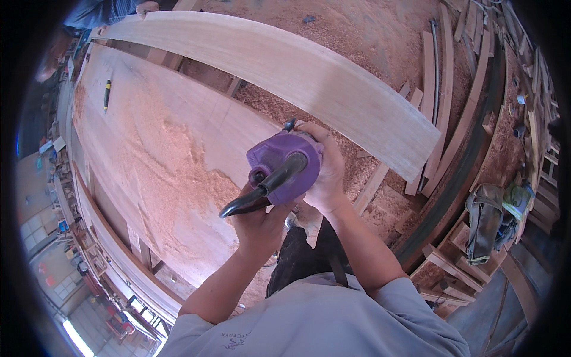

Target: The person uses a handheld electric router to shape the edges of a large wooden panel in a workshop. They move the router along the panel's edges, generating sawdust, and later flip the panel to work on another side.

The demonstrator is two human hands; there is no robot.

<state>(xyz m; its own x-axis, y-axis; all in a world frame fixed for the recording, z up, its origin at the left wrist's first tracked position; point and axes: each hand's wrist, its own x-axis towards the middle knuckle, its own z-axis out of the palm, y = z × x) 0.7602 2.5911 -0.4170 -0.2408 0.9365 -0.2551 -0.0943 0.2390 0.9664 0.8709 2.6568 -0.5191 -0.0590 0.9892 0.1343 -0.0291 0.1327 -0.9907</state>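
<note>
Between my two hands is a purple handheld power tool (pixel 281 159) with black fittings and a thick black handle or cable bending toward me. My left hand (pixel 259 229) grips its near left side from below; part of its fingers is hidden by the tool. Around the far right side curls my right hand (pixel 331 165). The tool is held up over the near right edge of a wide wooden panel (pixel 229 128), and I cannot see its underside. Fine wood shavings (pixel 172 160) are heaped along the panel.
Beyond the panel lies a long pale board (pixel 285 62), with a co-worker's hand (pixel 147 8) at its far left end. A yellow and black pen-shaped tool (pixel 107 95) rests on the panel. Wooden strips (pixel 470 101) and a dark bag (pixel 485 220) are at right.
</note>
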